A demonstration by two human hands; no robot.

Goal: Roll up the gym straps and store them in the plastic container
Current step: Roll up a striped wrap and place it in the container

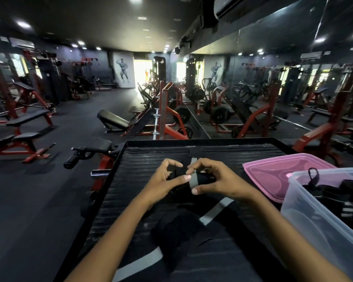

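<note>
both hands (165, 180) (218, 180) pinched the black, grey-striped fabric strap roll (200, 179) beside the clear plastic container (306, 216); slack grip could let it unwind.

We find no legible text, label, brand, number or sign in this view. The two wall posters (123, 70) carry only a drawn figure, without lettering we can read. The pink lid (273, 176) and the clear plastic container (314, 210) show no markings.
</note>
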